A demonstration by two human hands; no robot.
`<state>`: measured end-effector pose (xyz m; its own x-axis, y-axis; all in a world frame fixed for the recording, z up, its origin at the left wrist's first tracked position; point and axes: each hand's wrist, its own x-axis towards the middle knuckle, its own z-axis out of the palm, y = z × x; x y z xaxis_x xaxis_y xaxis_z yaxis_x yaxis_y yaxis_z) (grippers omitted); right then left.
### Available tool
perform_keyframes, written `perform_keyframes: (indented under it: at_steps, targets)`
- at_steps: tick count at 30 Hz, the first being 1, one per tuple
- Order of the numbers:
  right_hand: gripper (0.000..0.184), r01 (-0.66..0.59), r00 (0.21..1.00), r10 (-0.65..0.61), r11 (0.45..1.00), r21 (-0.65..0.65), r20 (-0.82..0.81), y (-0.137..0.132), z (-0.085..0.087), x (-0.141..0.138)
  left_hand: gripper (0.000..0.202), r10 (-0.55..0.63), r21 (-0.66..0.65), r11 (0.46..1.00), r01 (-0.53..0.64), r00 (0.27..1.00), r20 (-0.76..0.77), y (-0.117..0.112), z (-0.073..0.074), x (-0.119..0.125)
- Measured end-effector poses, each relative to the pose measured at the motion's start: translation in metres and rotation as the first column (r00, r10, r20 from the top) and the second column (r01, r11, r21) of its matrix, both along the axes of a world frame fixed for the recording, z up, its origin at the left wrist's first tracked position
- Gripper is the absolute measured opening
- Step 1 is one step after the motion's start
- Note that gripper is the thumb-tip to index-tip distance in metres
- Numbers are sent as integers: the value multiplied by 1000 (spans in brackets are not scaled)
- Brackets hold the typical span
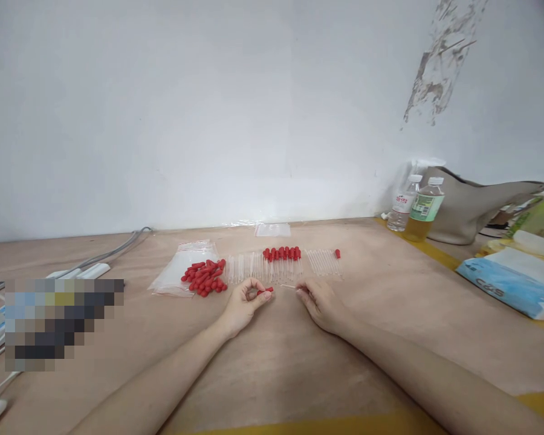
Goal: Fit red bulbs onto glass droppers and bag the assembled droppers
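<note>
Between the thumb and fingers of my left hand (241, 307) is a red rubber dropper bulb (266, 290), pointing right. My right hand (321, 304) pinches a thin clear glass dropper tube (287, 286), its free end toward the bulb; a small gap separates the two. Beyond my left hand lies a pile of loose red bulbs (204, 279). Bare glass tubes (243, 266) lie side by side behind my hands. Several droppers with red bulbs fitted (281, 254) adjoin them. More tubes (321, 262) lie farther right, with one red bulb (338, 254) at their end.
Clear zip bags (171, 273) lie under and beside the bulb pile, another bag (272, 230) near the wall. At right stand two bottles (424, 211), a grey bag-like object (462, 208) and a blue tissue pack (508, 284). Cables (118, 246) and a blurred patch (58, 320) occupy the left.
</note>
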<state>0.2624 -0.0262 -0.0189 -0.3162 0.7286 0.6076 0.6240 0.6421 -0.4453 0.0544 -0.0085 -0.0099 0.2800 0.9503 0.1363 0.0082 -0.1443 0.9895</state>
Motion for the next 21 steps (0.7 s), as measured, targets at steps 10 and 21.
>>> perform_keyframes:
  at_steps: [10,21]
  targets:
    - [14,-24,999,24,1000,-13,26,0,2,-10,27,20,153,988,-12,998,-52,-3,1,5]
    - [15,-39,997,39,999,10,63,-2,4,-8,30,8,97,995,-6,1000,-15,-2,-2,5]
